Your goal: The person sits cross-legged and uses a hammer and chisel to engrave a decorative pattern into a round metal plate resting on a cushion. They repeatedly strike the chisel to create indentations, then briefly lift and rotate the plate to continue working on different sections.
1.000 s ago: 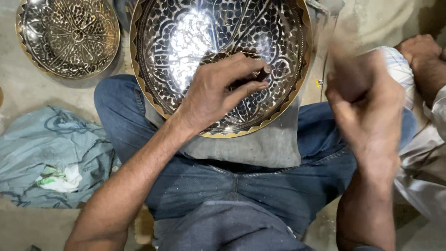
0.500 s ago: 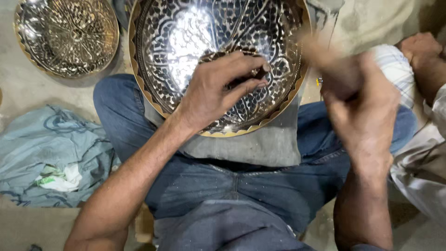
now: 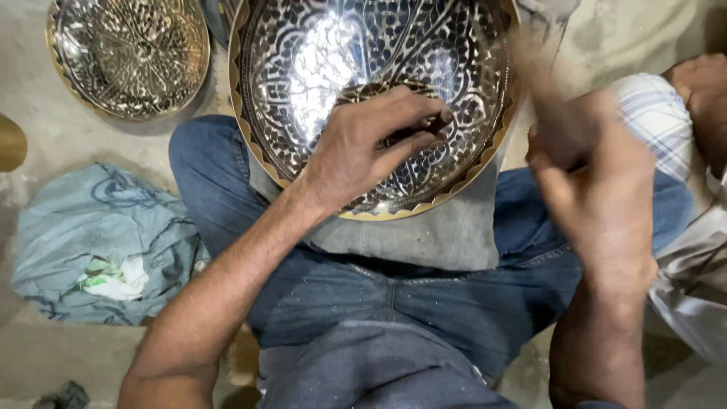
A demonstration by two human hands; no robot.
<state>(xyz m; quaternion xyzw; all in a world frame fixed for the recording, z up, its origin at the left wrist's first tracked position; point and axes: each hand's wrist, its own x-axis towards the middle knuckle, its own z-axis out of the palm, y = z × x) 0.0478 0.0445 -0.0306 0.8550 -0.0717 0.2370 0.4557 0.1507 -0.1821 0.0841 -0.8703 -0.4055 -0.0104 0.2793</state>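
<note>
I see the left hand (image 3: 363,148) reaching far, palm down, fingers curled with thumb and forefinger pinched together. Left forearm runs from near-left. The right hand (image 3: 594,174) is raised at right, blurred, fingers closed, forearm upright.

The big bowl (image 3: 303,68) on my lap shines silver, cut all over with dark leafy scrollwork, and its scalloped rim is gold. A second dish (image 3: 129,53) on the floor has the same silver sheen with a dark flower-like pattern and a thin gold edge. My jeans (image 3: 363,303) are faded blue, the cloth (image 3: 424,235) under the bowl plain grey. The crumpled bag (image 3: 83,227) beside me is pale blue-grey with white and green scraps on it. A neighbour's sleeve (image 3: 659,121) is white with fine blue checks
</note>
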